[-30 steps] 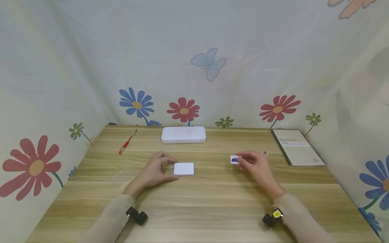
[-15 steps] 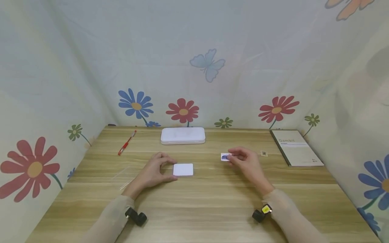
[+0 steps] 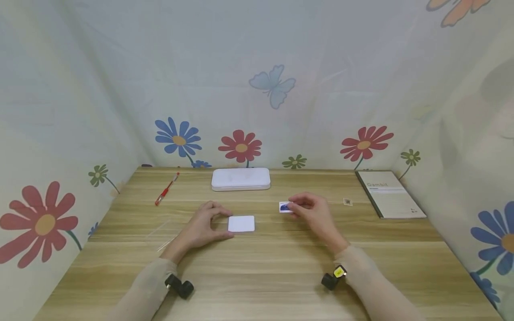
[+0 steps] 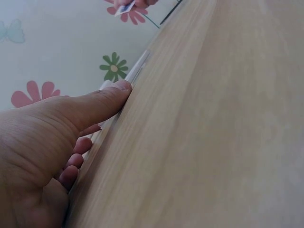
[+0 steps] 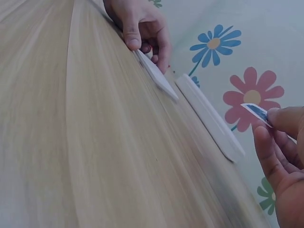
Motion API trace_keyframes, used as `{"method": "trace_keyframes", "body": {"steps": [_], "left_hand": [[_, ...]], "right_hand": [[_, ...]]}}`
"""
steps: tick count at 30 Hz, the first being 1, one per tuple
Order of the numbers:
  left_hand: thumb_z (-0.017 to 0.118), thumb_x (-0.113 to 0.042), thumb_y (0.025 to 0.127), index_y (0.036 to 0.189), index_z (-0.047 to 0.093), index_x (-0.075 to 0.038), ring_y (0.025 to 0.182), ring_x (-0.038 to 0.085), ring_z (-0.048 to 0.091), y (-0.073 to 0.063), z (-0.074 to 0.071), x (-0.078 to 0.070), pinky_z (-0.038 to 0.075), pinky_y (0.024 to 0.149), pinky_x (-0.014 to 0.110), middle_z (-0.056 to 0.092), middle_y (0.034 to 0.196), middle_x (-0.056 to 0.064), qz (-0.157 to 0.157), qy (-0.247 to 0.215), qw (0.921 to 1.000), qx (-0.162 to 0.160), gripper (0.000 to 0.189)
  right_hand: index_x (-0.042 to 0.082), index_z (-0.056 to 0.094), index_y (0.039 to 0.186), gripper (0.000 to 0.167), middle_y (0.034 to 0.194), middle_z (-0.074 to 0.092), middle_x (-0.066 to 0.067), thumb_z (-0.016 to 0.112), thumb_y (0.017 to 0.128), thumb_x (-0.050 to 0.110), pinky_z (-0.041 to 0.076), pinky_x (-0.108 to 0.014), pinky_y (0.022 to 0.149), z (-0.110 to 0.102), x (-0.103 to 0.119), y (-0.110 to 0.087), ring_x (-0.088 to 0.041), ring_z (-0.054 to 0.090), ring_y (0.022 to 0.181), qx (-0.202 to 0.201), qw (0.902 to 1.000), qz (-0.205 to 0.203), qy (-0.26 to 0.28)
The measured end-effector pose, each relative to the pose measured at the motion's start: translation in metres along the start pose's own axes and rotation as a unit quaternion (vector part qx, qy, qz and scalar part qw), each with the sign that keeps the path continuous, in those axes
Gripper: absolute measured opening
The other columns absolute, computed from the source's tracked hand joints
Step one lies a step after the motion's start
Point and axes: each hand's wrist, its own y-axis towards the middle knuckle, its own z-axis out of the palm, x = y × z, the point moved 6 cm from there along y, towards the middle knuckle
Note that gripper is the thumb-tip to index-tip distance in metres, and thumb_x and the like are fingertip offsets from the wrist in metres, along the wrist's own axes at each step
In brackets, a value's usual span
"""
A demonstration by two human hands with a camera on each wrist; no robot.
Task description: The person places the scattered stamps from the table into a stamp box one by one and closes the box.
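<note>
My left hand (image 3: 199, 227) reaches round the left end of a plain white card (image 3: 241, 224), thumb at the near corner and a finger at the far one, so the card sits gripped between them. It is right down at the wooden counter (image 3: 257, 285), though I can't tell whether it lies fully flat there.

My right hand (image 3: 315, 214) pinches a small stamp (image 3: 284, 207) by its right end between thumb and forefinger, those fingers closed together on it. The stamp has a white border and a blue picture, partly covered by my fingertips. I hold it up off the counter, to the right of the card and a bit farther from me, the two apart. From the right wrist, it shows against the flowered curtain (image 3: 201, 67).

Beyond the card lies a white case (image 3: 241, 179), near the back edge. A red pen (image 3: 167, 189) slants at the far left, and nearer me, just beside my left wrist, is a clear thin thing (image 3: 162, 232) too faint to make out. Past my right hand, a second stamp (image 3: 347, 202) lies on the counter, left of a notebook (image 3: 389, 195) marked "Gambit".
</note>
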Motion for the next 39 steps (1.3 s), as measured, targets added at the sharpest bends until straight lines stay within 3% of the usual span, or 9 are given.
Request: {"method": "trace_keyframes", "body": {"steps": [7,13,24,39], "left_hand": [[0.102,-0.048,0.079,0.13,0.08,-0.025,0.131,0.029,0.056,0.0,0.0,-0.002,0.046,0.114,0.058,0.064,0.132,0.0,0.002,-0.01,0.9999,-0.002,0.06],[0.102,-0.047,0.08,0.131,0.08,-0.024,0.131,0.028,0.056,-0.001,-0.001,-0.001,0.047,0.113,0.057,0.063,0.132,0.0,-0.005,-0.008,1.0,0.0,0.06],[0.101,-0.046,0.081,0.131,0.08,-0.024,0.131,0.029,0.055,-0.001,-0.002,-0.002,0.047,0.113,0.057,0.063,0.132,0.001,-0.001,-0.005,1.0,0.002,0.059],[0.1,-0.048,0.082,0.132,0.079,-0.027,0.131,0.028,0.054,-0.002,-0.001,-0.002,0.047,0.115,0.059,0.062,0.135,0.0,-0.011,-0.008,0.9999,0.005,0.058]], "right_hand": [[-0.001,0.08,0.119,0.022,0.105,0.079,-0.017,0.084,0.101,0.012,0.059,-0.028,0.07,0.012,0.005,0.004,-0.026,0.069,0.083,0.007,0.9997,-0.022,-0.009],[0.001,0.081,0.119,0.018,0.105,0.08,-0.013,0.082,0.102,0.008,0.062,-0.029,0.073,0.021,0.003,0.007,-0.02,0.072,0.083,0.018,0.9997,-0.015,-0.006],[0.002,0.081,0.122,0.018,0.11,0.08,-0.015,0.078,0.104,0.006,0.064,-0.029,0.079,0.047,0.005,0.011,-0.023,0.073,0.087,0.054,0.9985,0.004,-0.01],[0.004,0.082,0.118,0.017,0.108,0.08,-0.013,0.082,0.101,0.006,0.065,-0.033,0.08,0.091,0.004,0.016,-0.023,0.075,0.087,0.099,0.9951,-0.006,-0.003]]}}
